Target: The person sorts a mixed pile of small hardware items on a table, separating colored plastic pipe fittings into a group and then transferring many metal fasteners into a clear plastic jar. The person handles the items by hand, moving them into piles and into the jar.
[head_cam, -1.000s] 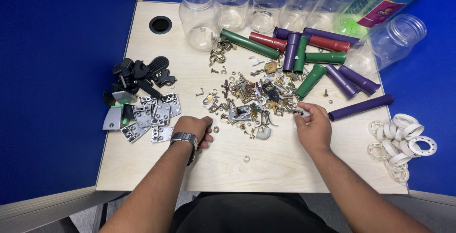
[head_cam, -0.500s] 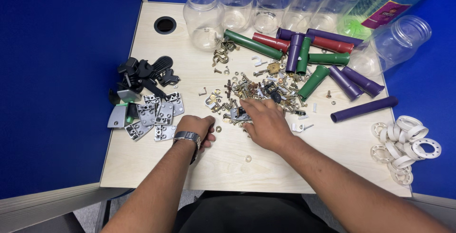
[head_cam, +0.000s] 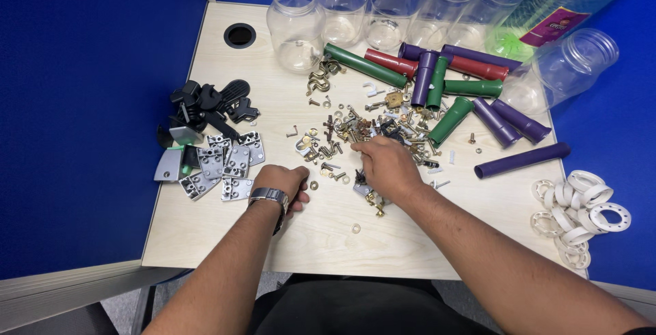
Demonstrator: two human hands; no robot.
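Currently your right hand rests palm-down on the pile of small metal hardware, fingers curled over it; any grasp is hidden. Your left hand lies loosely clenched on the table, holding nothing visible.

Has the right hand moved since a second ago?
Yes. The right hand has shifted left, from beside the lone purple tube onto the pile of small hardware, nearer the left hand.

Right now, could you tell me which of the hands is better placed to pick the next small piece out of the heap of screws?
Probably the right hand: it rests on the heap of screws, while the left hand sits curled beside it, nearer the metal plates.
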